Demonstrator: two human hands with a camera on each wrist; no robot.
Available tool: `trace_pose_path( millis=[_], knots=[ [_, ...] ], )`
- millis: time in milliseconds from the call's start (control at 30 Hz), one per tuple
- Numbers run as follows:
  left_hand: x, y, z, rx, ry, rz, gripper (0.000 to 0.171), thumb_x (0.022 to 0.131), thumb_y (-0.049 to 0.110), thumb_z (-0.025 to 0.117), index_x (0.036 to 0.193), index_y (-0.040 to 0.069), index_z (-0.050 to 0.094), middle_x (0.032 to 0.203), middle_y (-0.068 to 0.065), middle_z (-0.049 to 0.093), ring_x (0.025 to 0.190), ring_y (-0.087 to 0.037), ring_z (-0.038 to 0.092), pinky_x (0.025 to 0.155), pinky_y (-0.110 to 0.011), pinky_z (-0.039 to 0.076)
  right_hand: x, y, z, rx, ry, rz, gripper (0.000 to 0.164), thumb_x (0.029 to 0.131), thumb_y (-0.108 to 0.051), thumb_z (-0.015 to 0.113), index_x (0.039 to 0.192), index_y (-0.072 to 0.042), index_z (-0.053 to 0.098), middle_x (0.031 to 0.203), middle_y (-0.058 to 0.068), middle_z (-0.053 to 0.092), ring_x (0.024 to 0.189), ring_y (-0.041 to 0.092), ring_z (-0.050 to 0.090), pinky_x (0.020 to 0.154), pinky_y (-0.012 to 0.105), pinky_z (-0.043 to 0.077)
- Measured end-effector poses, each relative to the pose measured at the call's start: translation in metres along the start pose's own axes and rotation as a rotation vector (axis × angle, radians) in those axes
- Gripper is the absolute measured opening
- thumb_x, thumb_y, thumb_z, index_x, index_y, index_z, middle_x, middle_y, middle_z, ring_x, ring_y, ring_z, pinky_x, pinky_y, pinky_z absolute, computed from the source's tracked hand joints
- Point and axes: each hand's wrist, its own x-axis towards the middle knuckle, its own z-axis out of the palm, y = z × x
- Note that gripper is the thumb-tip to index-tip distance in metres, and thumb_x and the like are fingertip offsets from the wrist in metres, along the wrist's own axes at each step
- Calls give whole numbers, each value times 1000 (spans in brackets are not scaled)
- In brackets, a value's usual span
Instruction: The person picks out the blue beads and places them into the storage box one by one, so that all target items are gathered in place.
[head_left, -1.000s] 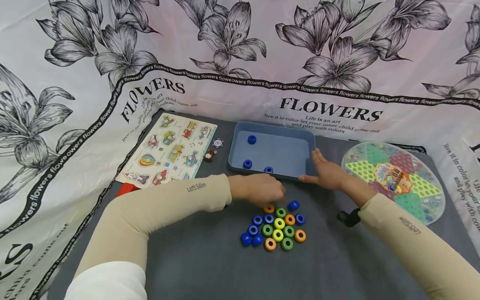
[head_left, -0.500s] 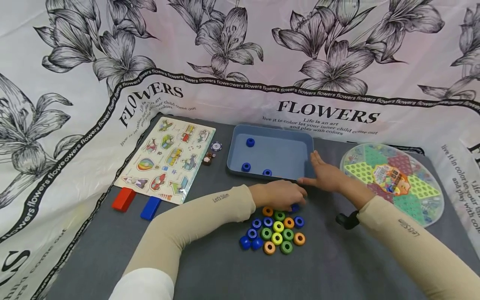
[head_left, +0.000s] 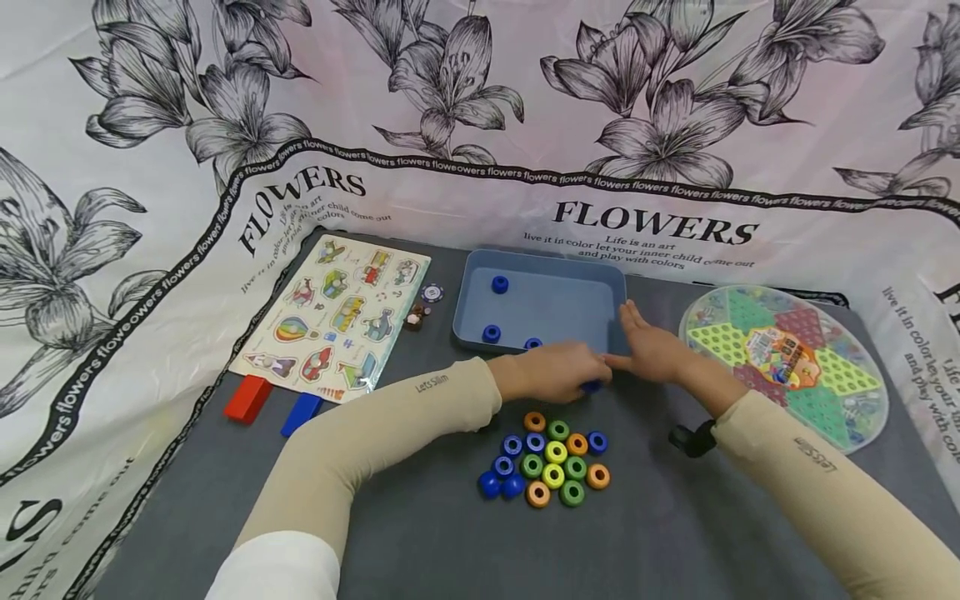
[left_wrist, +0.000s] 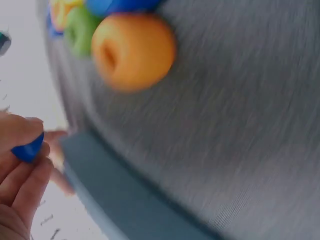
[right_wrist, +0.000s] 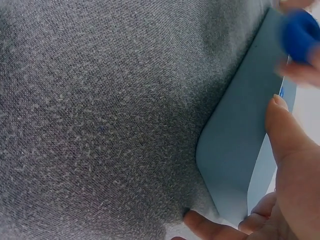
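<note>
My left hand (head_left: 553,372) pinches a blue bead (left_wrist: 29,149) between thumb and fingers, just in front of the blue-grey tray (head_left: 558,292). The same bead shows blurred in the right wrist view. My right hand (head_left: 654,343) touches the tray's near right corner, its fingers straight along the side and the thumb at the front rim (right_wrist: 266,131). Inside the tray lie a blue bead (head_left: 500,285) at the back and two more near the front. In front of the tray is a cluster of beads, with orange (head_left: 535,422), green (head_left: 558,431), yellow (head_left: 556,452) and blue ones (head_left: 512,446).
On the left lie a picture puzzle board (head_left: 337,312), a red block (head_left: 247,400) and a blue block (head_left: 302,414). A poker chip (head_left: 432,292) and a small brown figure (head_left: 416,317) sit beside the tray. To the right is a round star-patterned game board (head_left: 783,367).
My left hand moved right over the cluster, picked up the blue bead at its upper right, and brought it up toward the tray. The right hand stays at the tray corner.
</note>
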Motion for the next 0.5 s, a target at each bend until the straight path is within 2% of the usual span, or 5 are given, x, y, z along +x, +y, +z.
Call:
trace_pose_path(
  millis=[100,233,367,500],
  knots=[
    [-1,-15,-14,-36,108,-32,30,84,9,63,114,13,64,105,1,68,94,-11,64,86,-22,49,0,1,0,5,-5,2,99,90,-53,51,142,17,3,148,37,-2,111,51,50,83,50,48],
    [-6,-40,-30,-95,216,-161,30,84,12,66,114,12,66,110,0,69,101,-12,63,94,-26,46,2,1,2,25,-23,35,105,87,-61,48,143,15,2,149,35,-4,121,53,39,95,56,41],
    [-17,-62,-41,-174,269,-299,33,83,16,68,116,15,67,111,0,68,98,-10,63,88,-23,49,4,0,3,30,-46,62,106,87,-62,47,144,13,0,150,32,-7,126,52,34,99,57,37],
    [-28,-75,-50,-212,315,-373,34,82,20,71,115,16,68,110,0,69,95,-11,63,81,-22,51,3,-1,2,23,-42,67,106,87,-62,48,143,14,0,150,32,-7,129,52,29,102,57,33]
  ],
)
